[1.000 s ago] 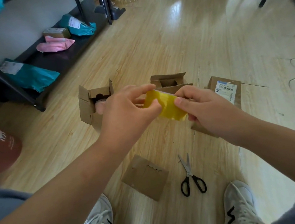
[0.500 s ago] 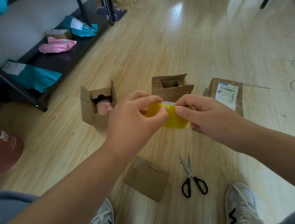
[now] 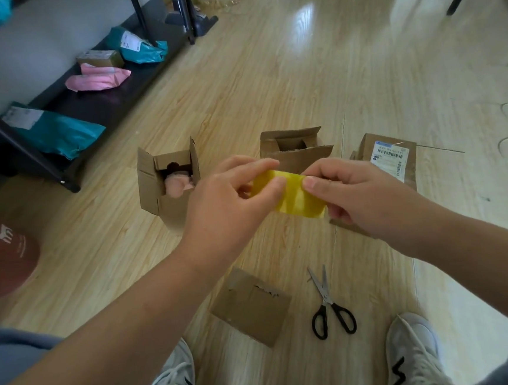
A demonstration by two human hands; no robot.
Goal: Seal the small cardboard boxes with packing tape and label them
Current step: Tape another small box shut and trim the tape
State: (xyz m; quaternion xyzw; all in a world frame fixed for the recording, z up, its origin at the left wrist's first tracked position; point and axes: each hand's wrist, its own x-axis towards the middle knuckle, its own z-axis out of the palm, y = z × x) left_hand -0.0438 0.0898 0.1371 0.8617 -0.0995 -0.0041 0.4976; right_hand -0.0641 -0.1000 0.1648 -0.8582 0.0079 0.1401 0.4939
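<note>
Your thumbs have closed in a little on each other since a second ago, and the yellow tape roll (image 3: 293, 198) has dipped slightly toward you. You hold the roll in the air above the floor (image 3: 267, 83), in front of the middle box (image 3: 295, 155). Your left hand (image 3: 229, 206) pinches its left side between thumb and forefinger. Your right hand (image 3: 363, 195) grips its right side, with the thumb pressed on the outer face and the fingers curled underneath.

The middle box stands with its flaps up. To its left, the open box (image 3: 161, 200) shows something pale pink inside. To its right, partly behind your right hand, is the labelled box (image 3: 394, 155), with a white barcode label (image 3: 389, 156) on top. Nearer to you, a closed box (image 3: 250, 306) lies on the floor between your shoes, and the black-handled scissors (image 3: 330, 308) lie just to its right, shut, blades pointing away from you. Along the floor's far left edge, a dark rack (image 3: 103, 104) carries teal and pink mailers.
</note>
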